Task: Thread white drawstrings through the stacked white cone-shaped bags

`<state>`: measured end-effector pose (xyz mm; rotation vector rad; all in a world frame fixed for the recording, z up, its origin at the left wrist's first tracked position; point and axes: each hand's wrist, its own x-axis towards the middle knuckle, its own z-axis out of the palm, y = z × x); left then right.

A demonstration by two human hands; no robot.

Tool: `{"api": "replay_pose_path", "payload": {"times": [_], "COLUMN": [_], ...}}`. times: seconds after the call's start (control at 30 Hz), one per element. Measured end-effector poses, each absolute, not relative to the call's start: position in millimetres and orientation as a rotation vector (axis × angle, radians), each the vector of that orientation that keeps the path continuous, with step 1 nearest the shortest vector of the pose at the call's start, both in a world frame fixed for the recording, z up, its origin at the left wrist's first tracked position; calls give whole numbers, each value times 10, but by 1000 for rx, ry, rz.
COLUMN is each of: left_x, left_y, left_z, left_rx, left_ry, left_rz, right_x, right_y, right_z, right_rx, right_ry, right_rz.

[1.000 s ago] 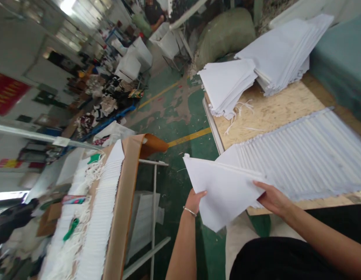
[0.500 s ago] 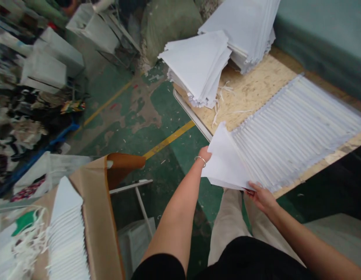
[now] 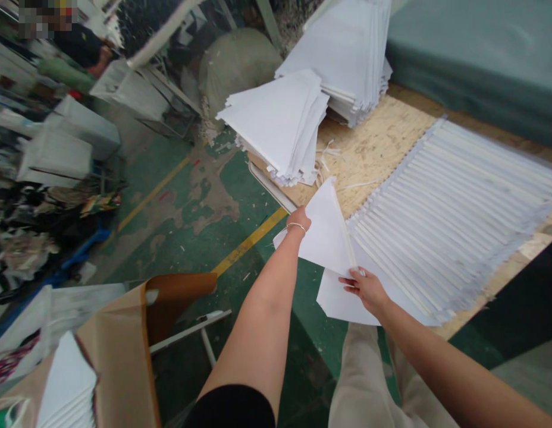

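Note:
A white triangular sheet [image 3: 326, 235] is between my hands at the near left corner of the wooden table [image 3: 369, 139]. My left hand [image 3: 300, 220], with a bracelet at the wrist, is closed on its left edge. The fingers of my right hand [image 3: 363, 287] pinch its lower right corner. Another white sheet [image 3: 347, 300] hangs over the table's edge beneath my right hand. Beside them lies a wide row of overlapping white sheets [image 3: 454, 208] with ribbed edges.
Two stacks of white sheets, one nearer [image 3: 276, 119] and one farther [image 3: 342, 53], stand at the table's far end. A brown board [image 3: 119, 356] with more white pieces is lower left. A person [image 3: 82, 44] is at the upper left.
The triangular sheet has moved left, apart from the row, with both hands. Another sheet now shows below it, over the table's edge. The view has shifted somewhat.

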<state>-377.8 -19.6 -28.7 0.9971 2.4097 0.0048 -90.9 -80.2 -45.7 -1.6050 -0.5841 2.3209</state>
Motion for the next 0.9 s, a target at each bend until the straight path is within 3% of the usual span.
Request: {"api": "replay_pose_path", "payload": {"times": [0.37, 0.57, 0.73, 0.9], "left_x": [-3950, -3913, -3507, -2765], "left_y": [275, 192, -649, -2544], "left_z": [-330, -321, -293, -213], "left_rx": [1405, 1591, 1464, 631], "left_ry": [2421, 2529, 2486, 2421], "left_rz": [-145, 160, 546, 572], "right_x": [-1030, -645, 199, 832], "right_y": [-936, -1030, -1250, -1560], "right_z": [-440, -319, -134, 264], "right_rx": [-1630, -1633, -1674, -1932], "right_ry": [-763, -892, -877, -1072], "right_rz": [2563, 2608, 2501, 2376]}}
